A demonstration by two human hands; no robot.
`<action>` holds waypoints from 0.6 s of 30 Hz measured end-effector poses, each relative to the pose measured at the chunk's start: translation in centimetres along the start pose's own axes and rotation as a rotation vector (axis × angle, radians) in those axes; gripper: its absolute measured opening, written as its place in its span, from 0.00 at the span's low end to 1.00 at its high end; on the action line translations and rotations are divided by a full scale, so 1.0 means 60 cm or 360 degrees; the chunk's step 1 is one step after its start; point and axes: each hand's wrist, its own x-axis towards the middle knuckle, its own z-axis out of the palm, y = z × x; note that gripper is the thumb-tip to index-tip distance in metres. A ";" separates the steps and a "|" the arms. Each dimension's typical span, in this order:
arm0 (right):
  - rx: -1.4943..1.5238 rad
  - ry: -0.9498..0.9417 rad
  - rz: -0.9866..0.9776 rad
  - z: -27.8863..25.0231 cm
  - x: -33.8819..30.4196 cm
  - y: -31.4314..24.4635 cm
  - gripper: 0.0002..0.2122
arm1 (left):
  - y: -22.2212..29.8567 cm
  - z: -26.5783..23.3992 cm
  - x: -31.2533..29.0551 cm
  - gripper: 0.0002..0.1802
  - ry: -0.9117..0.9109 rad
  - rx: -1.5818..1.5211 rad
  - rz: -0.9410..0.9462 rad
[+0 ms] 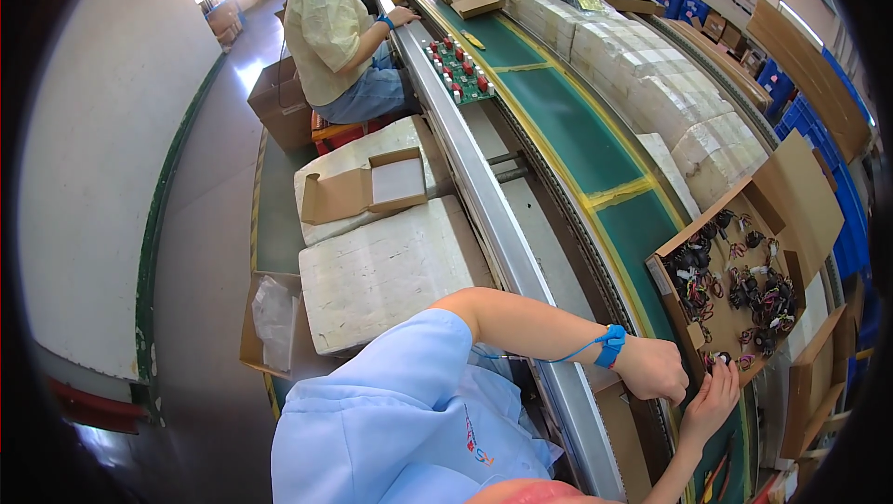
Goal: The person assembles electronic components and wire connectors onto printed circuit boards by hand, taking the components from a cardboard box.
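My left hand (654,369), with a blue wrist strap (610,347) and its coiled cord, is closed, its fingers curled downward; whatever it pinches is hidden. Right beside it, my right hand (712,404) has its fingertips closed on a small dark part with wires (718,359) at the near edge of an open cardboard box (662,283). Inside that box lie several black parts with coloured wires (758,295) and white connectors, some in a tangle. Both hands are over the right side of the green conveyor belt (642,230).
A green circuit board (458,71) with red and white components rests on the rails ahead. White foam blocks (386,267) stand left of the metal rail (507,230), carrying an open small carton (358,190). Foam trays (642,58) line the far right side. A co-worker (330,39) sits farther up the line.
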 end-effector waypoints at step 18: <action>0.0019 -0.0001 0.0006 -0.002 0.003 -0.003 0.15 | 0.002 -0.006 -0.001 0.07 -0.0018 -0.0044 -0.0004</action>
